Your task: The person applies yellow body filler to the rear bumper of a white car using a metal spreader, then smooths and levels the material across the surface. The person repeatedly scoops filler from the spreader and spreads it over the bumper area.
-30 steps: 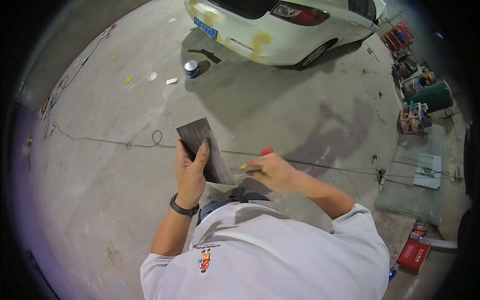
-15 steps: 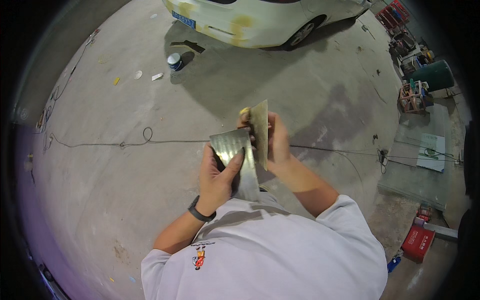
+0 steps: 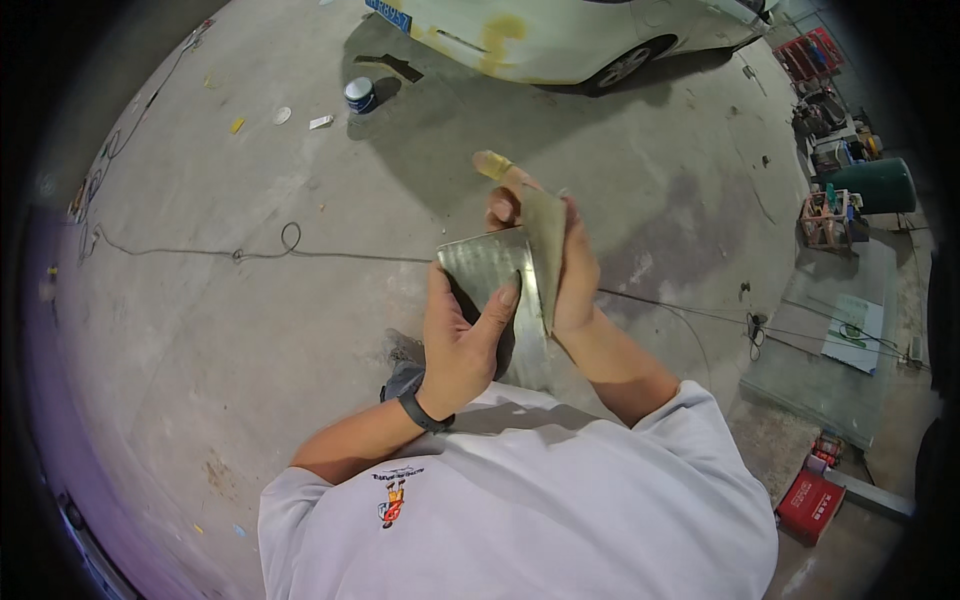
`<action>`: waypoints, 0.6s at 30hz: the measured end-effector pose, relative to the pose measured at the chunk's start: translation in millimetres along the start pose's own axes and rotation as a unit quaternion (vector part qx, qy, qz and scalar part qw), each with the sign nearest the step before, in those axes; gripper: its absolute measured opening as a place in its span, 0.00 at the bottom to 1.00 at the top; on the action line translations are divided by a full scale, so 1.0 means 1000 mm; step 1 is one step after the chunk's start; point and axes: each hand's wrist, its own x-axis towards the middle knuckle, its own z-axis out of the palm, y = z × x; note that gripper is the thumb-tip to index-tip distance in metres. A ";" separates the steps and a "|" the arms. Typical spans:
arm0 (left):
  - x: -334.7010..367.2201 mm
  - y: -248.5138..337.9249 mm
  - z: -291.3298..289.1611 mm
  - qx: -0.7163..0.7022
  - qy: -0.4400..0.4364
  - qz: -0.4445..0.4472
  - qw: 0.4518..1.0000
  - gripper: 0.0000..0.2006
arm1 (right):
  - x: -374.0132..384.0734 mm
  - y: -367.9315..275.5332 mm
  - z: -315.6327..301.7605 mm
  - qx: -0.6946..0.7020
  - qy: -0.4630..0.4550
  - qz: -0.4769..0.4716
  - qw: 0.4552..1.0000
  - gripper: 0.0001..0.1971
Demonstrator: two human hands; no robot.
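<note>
My left hand [image 3: 460, 340] grips a broad, silvery metal scraper plate [image 3: 485, 262], its thumb pressed on the face and its fingers behind the left edge. My right hand [image 3: 578, 270] is closed round a duller, grey-beige flat plate [image 3: 545, 245], which looks like a second scraper. This plate is tilted on edge, right against the silvery plate's right side; whether they touch I cannot tell. One right finger stretches forward, with something yellow [image 3: 492, 165], a wrap or a smear, at its tip. Both plates are in front of my chest, above the floor.
A white car [image 3: 560, 45] with yellowish patches stands ahead. Near it a lidded can [image 3: 360, 95] sits on the floor. A cable [image 3: 350, 256] runs across the floor. To the right are a glass sheet [image 3: 870, 270], a dark green drum [image 3: 875, 186] and a red box [image 3: 810, 507].
The right plate has turned and now sits closer along the silvery one. My right finger with the yellow tip has stretched forward. Both hands have shifted slightly right in view.
</note>
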 end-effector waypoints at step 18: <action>-0.003 0.007 -0.055 -0.086 -0.028 0.045 0.995 0.18 | -0.001 0.021 -0.014 -0.381 -0.229 -0.141 0.885 0.43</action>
